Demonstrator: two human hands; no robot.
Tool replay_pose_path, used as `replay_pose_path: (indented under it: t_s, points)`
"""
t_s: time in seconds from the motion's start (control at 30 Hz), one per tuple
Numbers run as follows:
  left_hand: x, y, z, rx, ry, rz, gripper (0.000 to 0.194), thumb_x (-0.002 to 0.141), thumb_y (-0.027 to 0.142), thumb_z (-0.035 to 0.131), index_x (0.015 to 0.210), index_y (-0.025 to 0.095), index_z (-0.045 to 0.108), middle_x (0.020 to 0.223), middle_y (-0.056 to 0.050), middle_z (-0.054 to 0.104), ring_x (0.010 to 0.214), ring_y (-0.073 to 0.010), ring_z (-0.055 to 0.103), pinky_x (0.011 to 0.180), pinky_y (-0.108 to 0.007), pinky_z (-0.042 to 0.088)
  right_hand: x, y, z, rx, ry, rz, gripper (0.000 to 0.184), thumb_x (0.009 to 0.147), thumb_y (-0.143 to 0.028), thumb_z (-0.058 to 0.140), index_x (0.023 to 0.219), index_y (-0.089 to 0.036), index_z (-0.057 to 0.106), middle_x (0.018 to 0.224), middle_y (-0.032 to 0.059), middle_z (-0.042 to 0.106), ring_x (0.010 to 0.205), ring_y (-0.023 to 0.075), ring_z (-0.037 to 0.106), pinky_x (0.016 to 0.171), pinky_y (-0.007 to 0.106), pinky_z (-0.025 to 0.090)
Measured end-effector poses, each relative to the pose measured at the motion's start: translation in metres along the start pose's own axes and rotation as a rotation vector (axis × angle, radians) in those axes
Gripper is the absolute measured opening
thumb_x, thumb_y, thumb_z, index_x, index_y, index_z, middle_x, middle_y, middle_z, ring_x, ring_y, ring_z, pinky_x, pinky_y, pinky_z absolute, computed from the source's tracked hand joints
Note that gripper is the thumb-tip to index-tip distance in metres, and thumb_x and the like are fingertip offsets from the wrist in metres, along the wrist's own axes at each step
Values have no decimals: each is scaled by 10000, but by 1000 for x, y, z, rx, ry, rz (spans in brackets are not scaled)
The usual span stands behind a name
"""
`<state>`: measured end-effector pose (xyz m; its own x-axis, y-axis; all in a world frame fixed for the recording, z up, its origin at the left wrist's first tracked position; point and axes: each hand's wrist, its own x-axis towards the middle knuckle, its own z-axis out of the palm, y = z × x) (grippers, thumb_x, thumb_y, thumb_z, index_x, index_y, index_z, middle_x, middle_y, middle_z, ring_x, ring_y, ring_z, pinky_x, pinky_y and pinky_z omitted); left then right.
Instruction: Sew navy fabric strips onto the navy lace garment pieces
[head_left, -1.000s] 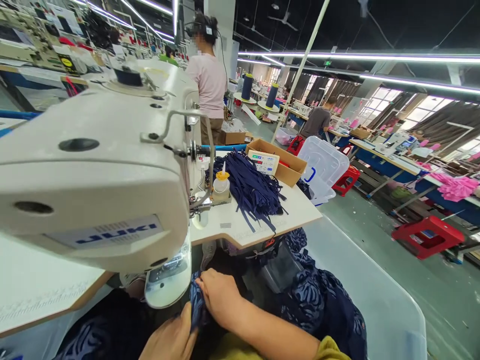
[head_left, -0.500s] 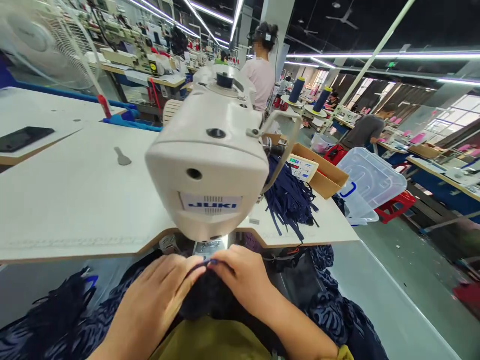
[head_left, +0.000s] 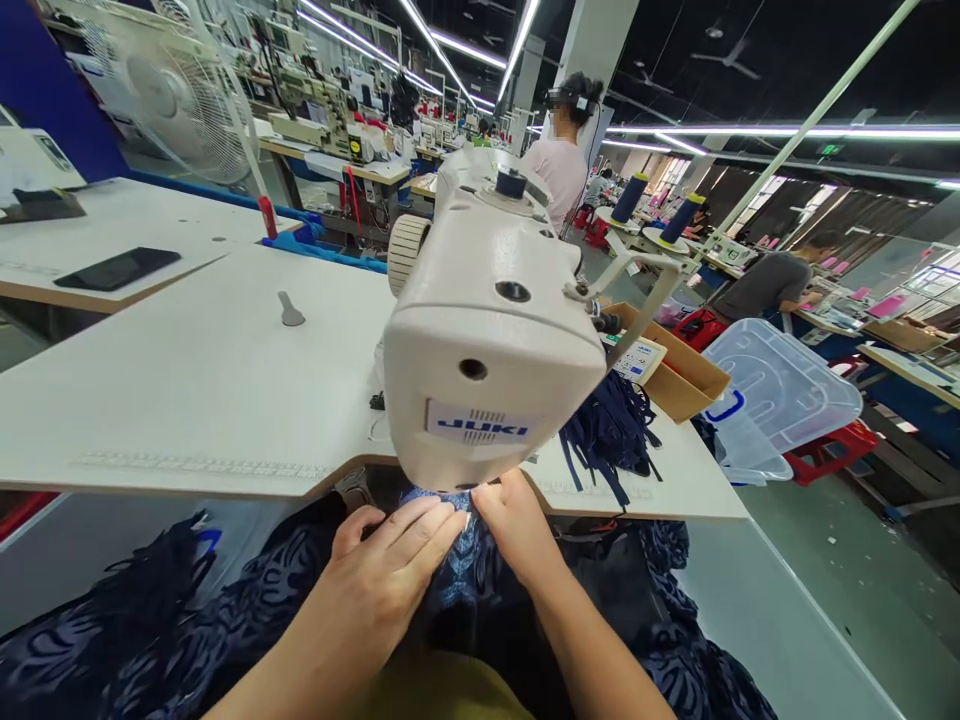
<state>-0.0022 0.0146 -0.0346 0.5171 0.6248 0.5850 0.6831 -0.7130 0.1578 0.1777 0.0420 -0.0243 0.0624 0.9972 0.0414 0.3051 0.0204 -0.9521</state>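
Note:
A cream Juki sewing machine (head_left: 487, 330) stands on the white table (head_left: 210, 380) right in front of me. Navy patterned fabric (head_left: 465, 570) lies under the machine's head and spills down over my lap. My left hand (head_left: 382, 580) rests flat on that fabric with its fingers stretched toward the needle area. My right hand (head_left: 514, 525) pinches the fabric's edge just below the machine head, fingertips together. The needle itself is hidden behind the head.
A heap of navy straps (head_left: 611, 435) lies on the table right of the machine, by a cardboard box (head_left: 675, 370) and a clear plastic bin (head_left: 772, 390). A fan (head_left: 180, 90) stands far left. One person (head_left: 562, 160) stands behind the machine; another (head_left: 772, 280) bends at a bench.
My view has swung left, so the machine now sits centred. Both hands have slid the fabric up under the machine head, and the left hand has flattened onto it.

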Motion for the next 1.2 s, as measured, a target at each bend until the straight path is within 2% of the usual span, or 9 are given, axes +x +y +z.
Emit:
replay_pose_path:
  t_s: [0.17, 0.33, 0.47, 0.9, 1.03, 1.2]
  points:
    - [7, 11, -10, 78, -28, -70, 425, 946, 99, 296, 1202, 269, 589, 1193, 15, 669, 1117, -158, 559, 928, -337, 277, 9, -1, -5, -171, -12, -32, 14, 828, -199, 457, 831, -206, 468, 532, -92, 430, 529, 123, 455, 577, 238, 346]
    - [7, 13, -8, 109, -11, -130, 447, 909, 74, 311, 1177, 273, 609, 1160, 32, 682, 1076, -151, 575, 932, -343, 278, 12, -2, -4, -289, 0, -79, 52, 821, -186, 451, 780, -211, 469, 585, -51, 498, 647, 155, 530, 619, 244, 365]
    - [7, 14, -5, 166, -38, -136, 466, 890, 64, 321, 1187, 278, 609, 1180, 18, 672, 1073, -160, 575, 929, -350, 294, 13, -2, -3, -315, -3, -64, 61, 812, -177, 444, 770, -206, 477, 615, -28, 552, 693, 165, 567, 646, 247, 388]
    - [5, 15, -2, 154, 1, -135, 435, 884, 82, 342, 1177, 249, 617, 1173, 21, 679, 1047, -173, 582, 899, -363, 299, 14, 0, -4, -344, -17, -52, 112, 811, -207, 443, 700, -217, 453, 672, 16, 617, 740, 192, 606, 675, 273, 428]
    - [6, 16, -3, 166, -7, -128, 447, 869, 63, 352, 1183, 243, 614, 1171, 18, 678, 1043, -178, 580, 891, -364, 303, 12, -2, -4, -383, -21, -51, 96, 806, -196, 450, 752, -210, 527, 609, 8, 577, 716, 212, 616, 708, 301, 442]
    - [7, 16, -3, 191, -12, -115, 445, 857, 69, 366, 1174, 250, 621, 1157, 9, 678, 1038, -188, 575, 894, -364, 305, 12, 0, -4, -377, -11, -119, 118, 843, -222, 473, 817, -220, 588, 576, -3, 578, 657, 208, 608, 670, 293, 443]
